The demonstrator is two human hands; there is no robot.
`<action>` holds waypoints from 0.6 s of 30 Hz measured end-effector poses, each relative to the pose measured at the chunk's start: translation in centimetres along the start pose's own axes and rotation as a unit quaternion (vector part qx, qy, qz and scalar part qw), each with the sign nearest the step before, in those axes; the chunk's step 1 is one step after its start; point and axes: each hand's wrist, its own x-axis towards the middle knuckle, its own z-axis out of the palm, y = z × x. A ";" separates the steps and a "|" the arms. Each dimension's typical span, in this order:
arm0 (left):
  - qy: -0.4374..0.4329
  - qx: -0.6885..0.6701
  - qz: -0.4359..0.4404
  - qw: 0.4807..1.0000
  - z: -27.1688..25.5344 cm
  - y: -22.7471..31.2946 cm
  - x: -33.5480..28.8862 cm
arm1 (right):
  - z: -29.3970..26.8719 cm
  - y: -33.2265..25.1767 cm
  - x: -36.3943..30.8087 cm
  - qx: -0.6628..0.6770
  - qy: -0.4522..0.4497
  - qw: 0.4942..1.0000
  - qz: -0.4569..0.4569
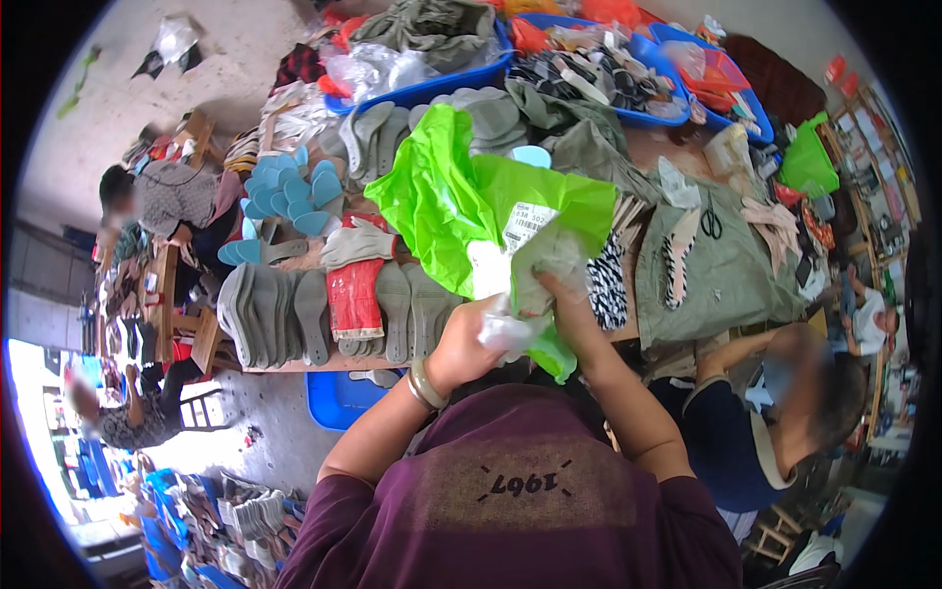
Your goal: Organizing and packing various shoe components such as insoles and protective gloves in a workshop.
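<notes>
A bright green plastic bag (pixel 442 187) with a white label hangs crumpled in front of my chest. My left hand (pixel 466 344) is closed on its lower part, with whitish crumpled plastic (pixel 505 332) bunched beside the fingers. On the other side my right hand (pixel 567 304) grips the bag where clear plastic (pixel 561 257) gathers; its fingertips are partly hidden. Just beyond the left hand, grey sole-shaped pieces (pixel 260 314) stand in rows along the table edge. A red packet with a pale glove (pixel 358 245) lies across them. Near the right hand sits a black-and-white patterned stack (pixel 606 290).
Light blue rounded pieces (pixel 289 191) are heaped at the left. Blue bins (pixel 442 88) of cloth and plastic line the far side. Black scissors (pixel 710 224) rest on grey cloth (pixel 731 280) at right. A co-worker (pixel 756 422) sits close on my right; others work at left.
</notes>
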 end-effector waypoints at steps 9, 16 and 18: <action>0.032 0.358 0.014 0.933 0.1 -1.9 -4.0 | 3.3 1.6 0.8 0.289 -0.032 0.946 0.145; -0.088 0.341 0.088 0.932 3.2 -1.8 -2.8 | 6.1 -3.1 -2.6 0.222 -0.110 0.964 0.097; -0.118 0.353 0.097 0.923 3.5 -0.9 -1.9 | 5.7 -3.6 -2.6 0.231 -0.105 0.964 0.084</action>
